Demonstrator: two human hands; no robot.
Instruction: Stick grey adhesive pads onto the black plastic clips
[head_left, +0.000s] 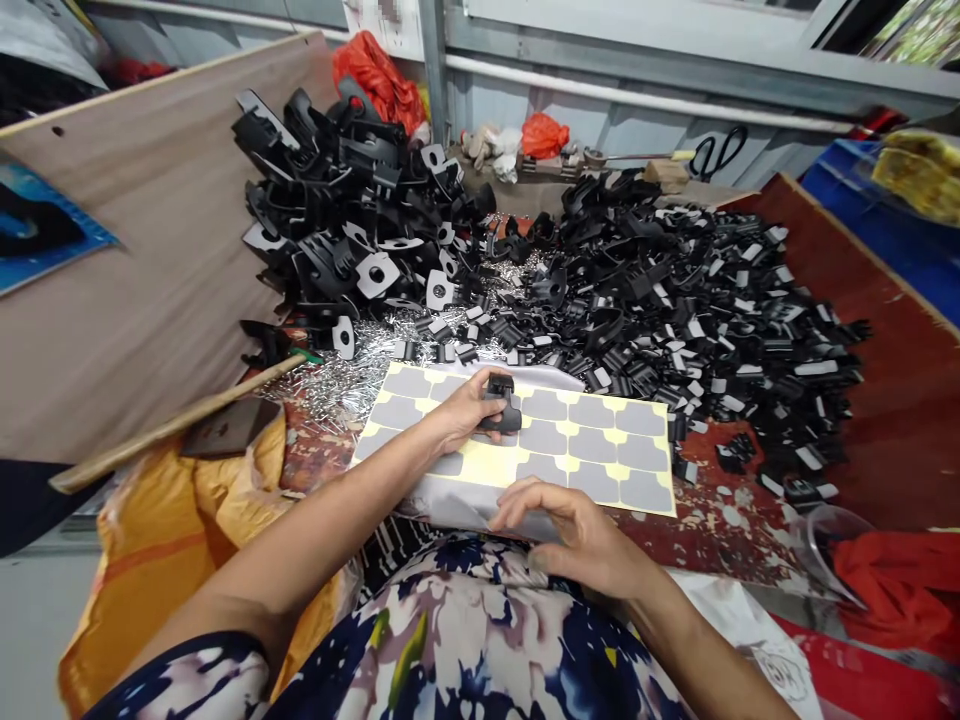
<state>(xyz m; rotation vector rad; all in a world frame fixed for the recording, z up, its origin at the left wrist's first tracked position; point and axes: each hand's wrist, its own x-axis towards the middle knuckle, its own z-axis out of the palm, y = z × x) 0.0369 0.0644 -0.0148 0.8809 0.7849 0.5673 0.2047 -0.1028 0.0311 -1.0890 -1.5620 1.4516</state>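
A yellow backing sheet point(585, 470) carrying rows of grey adhesive pads lies in front of me on my lap. My left hand point(465, 412) is closed round a small black plastic clip point(501, 405), held just above the sheet's upper middle. My right hand point(577, 535) rests on the sheet's near edge with its fingers curled, fingertips pressed to the paper; whether a pad is pinched between them I cannot make out.
A big heap of black plastic clips point(660, 290) covers the table beyond the sheet, with larger black brackets point(345, 210) piled at the left. Small silver metal pieces point(360, 365) lie scattered. A wooden-handled hammer point(217, 425) rests at left. Scissors point(716, 152) lie at the back.
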